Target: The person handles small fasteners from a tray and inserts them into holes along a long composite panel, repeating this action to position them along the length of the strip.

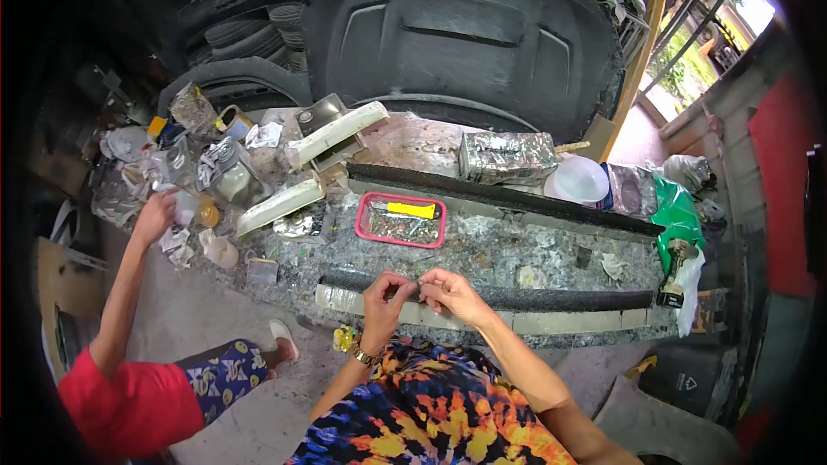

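Over the left part of a long dark strip [568,300] with a pale taped edge, my left hand [386,300] and my right hand [450,294] meet with fingertips pinched. Whatever is between the fingers is too small to make out. The strip lies along the near edge of the workbench [482,263]. Just beyond my hands is a pink-rimmed container [358,222] of small metal pieces, with a yellow-handled tool [411,209] lying across it. Farther back, a second long black strip [517,194] stretches diagonally to the right.
At left, a co-worker's hand [157,213] reaches among cups and cans. A metal can [231,172] and white-edged pieces [280,207] crowd that side. On the right are a foil-covered box [506,155], a white bowl [575,182], a green bag [679,211] and a power drill [678,271].
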A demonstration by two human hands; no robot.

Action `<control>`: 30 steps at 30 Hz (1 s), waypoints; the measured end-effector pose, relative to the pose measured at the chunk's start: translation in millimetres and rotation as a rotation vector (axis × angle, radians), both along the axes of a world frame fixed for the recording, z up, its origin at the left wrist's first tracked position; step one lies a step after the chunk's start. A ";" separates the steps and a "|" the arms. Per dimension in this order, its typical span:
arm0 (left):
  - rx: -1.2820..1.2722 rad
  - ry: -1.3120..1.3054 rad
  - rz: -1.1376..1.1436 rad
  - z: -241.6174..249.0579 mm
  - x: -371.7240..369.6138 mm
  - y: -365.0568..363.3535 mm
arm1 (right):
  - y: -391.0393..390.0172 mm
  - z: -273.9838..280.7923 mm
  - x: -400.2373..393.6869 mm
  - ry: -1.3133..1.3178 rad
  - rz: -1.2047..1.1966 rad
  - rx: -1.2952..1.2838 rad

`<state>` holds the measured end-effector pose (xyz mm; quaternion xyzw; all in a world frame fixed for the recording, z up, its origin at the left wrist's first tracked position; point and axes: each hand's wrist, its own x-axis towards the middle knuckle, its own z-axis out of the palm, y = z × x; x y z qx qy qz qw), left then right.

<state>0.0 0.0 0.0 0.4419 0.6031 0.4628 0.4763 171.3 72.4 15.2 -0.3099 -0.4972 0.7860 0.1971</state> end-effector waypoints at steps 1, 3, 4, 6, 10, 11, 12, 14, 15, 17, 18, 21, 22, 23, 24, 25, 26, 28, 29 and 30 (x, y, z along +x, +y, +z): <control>0.073 -0.156 0.073 -2.6 -1.7 2.0 | -0.7 -3.8 -8.3 0.075 -0.071 -0.105; 0.137 -0.308 0.149 7.3 50.6 -18.1 | -23.8 -0.5 31.5 0.151 -0.136 -0.224; 0.194 -0.184 0.140 12.9 63.1 -24.9 | -31.5 -3.9 37.4 0.169 -0.143 -0.246; 0.254 -0.091 0.165 10.9 78.8 -27.0 | -34.0 -14.2 42.8 0.222 -0.143 -0.236; 0.046 -0.191 0.240 17.1 106.3 -40.0 | -39.0 -24.2 70.9 -0.069 -0.097 0.034; 0.087 -0.144 0.247 12.5 113.6 -40.2 | -39.6 -30.4 81.9 -0.023 -0.095 0.065; 0.068 -0.133 0.257 9.1 119.8 -43.0 | -41.9 -27.9 92.8 -0.053 -0.163 0.191; 0.143 0.211 0.177 10.4 133.4 -41.9 | -43.2 -19.1 112.7 -0.061 -0.288 0.316; 0.291 0.378 0.078 23.6 143.2 -40.6 | -44.1 -24.6 120.5 -0.176 -0.264 0.432; 0.439 0.510 0.036 21.5 164.9 -41.3 | -45.3 -20.2 139.7 -0.234 -0.125 0.552; -0.114 0.248 -0.147 -16.4 143.7 -59.2 | -46.0 -17.1 144.8 -0.126 -0.094 0.384; 0.137 0.505 -0.141 -65.2 143.8 -65.4 | -49.1 -19.2 159.8 -0.049 -0.074 0.058; 0.135 0.589 -0.175 -84.3 143.5 -61.7 | -51.8 -14.9 164.4 -0.021 -0.112 0.004; 0.129 0.673 -0.207 -103.8 143.7 -57.3 | -54.2 -14.2 167.8 0.009 -0.148 -0.055; 0.119 0.757 -0.236 -121.0 145.3 -52.4 | -55.5 -17.6 170.6 0.022 -0.193 -0.045; 0.106 0.841 -0.261 -130.6 149.4 -47.3 | -56.7 -18.1 173.6 0.020 -0.201 -0.032; 0.087 0.923 -0.284 -139.9 152.5 -44.8 | -59.5 -19.1 175.9 0.016 -0.264 0.156; 0.050 0.454 -0.141 -82.7 172.2 -36.7 | -62.3 -12.6 182.5 -0.152 -0.294 0.416; 0.043 0.087 -0.046 -44.7 188.7 -28.1 | -63.5 -6.3 187.7 -0.146 -0.343 0.544; 0.043 -0.146 0.003 -20.1 201.5 -22.2 | -66.1 -2.2 188.9 -0.126 -0.356 0.657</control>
